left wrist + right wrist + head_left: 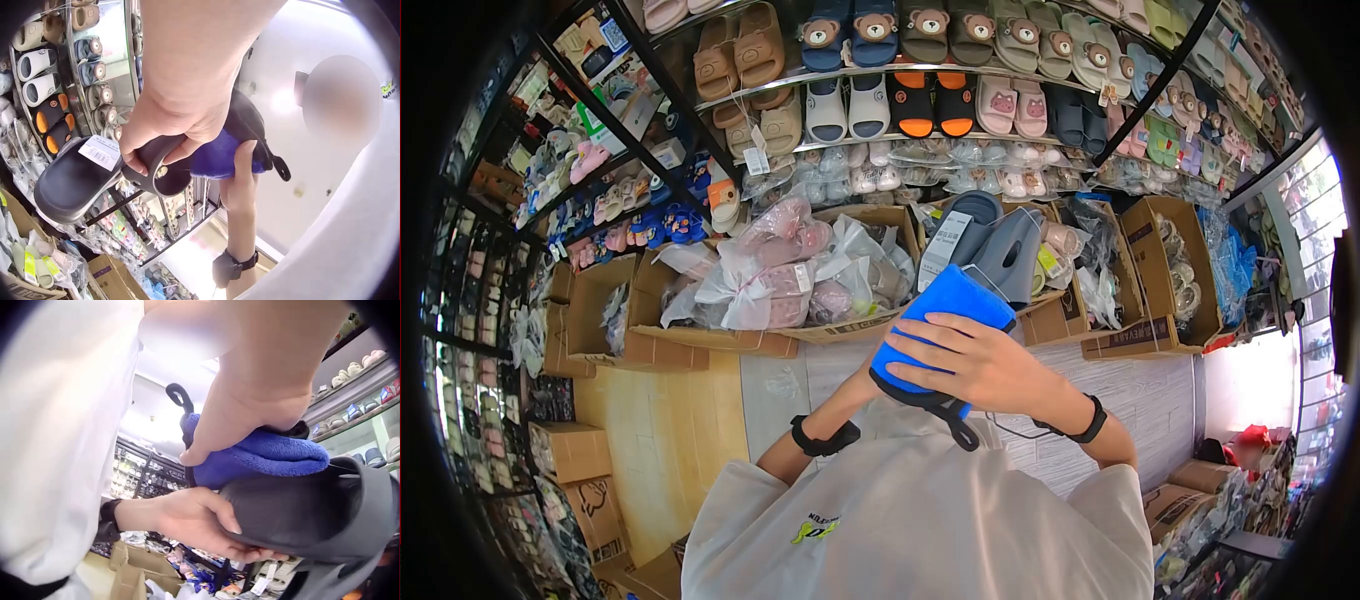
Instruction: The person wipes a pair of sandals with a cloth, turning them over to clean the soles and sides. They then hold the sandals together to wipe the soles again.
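A fuzzy blue cleaning cloth [945, 320] with black edging and a black hanging loop [962, 430] is gripped in my right hand [975, 365], fingers spread across its top. It lies over the heel part of a dark grey slipper [294, 509], as the right wrist view shows. My left hand [194, 515] holds that slipper, thumb on the insole and fingers beneath the sole. In the head view the cloth covers most of this hand. A second grey slipper [78, 178] hangs alongside, with a white label [100, 153] on its strap.
Open cardboard boxes [1135, 340] with bagged slippers [775, 265] stand in a row before me. Behind them, shelves hold rows of slippers, including brown ones [758, 45] and black-and-orange ones [915, 105]. More cartons [570, 450] are stacked at the left.
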`<state>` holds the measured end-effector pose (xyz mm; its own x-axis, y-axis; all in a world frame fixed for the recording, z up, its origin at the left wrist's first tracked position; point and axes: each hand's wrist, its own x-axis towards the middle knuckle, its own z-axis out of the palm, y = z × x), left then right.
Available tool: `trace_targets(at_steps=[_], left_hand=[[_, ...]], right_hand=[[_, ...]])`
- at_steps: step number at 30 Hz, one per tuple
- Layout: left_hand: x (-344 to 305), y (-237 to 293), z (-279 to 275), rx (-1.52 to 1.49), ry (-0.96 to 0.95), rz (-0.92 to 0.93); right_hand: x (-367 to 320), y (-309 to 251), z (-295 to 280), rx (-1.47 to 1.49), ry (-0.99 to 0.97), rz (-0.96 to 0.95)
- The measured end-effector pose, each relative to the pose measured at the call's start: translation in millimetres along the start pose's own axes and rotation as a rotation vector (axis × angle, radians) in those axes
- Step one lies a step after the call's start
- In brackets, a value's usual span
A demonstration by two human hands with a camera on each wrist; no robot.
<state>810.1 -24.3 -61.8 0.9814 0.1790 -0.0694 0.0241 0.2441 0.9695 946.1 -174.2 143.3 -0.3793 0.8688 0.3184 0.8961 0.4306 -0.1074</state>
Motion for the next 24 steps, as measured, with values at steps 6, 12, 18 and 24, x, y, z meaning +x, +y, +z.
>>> trace_targets(at_steps=[6,12,18,24], left_hand=[[0.3,70.7,28.8,0.112,0.101,0.165],[-3.7,108.4,32.4,0.274,-0.019,0.23],[-4.4,111.4,40.5,0.189,-0.028,0.17],[1.0,88.9,38.8,0.127,-0.029,0.243]], right_hand=[[-23.7,37.6,-37.2,-0.145,0.059,0.209],[-60.2,85.4,-63.5,-0.282,0.247,0.514],[-64.9,76.5,-55.9,-0.244,0.305,0.523],[-38.2,14.3,-42.1,-0.087,0.021,0.157]])
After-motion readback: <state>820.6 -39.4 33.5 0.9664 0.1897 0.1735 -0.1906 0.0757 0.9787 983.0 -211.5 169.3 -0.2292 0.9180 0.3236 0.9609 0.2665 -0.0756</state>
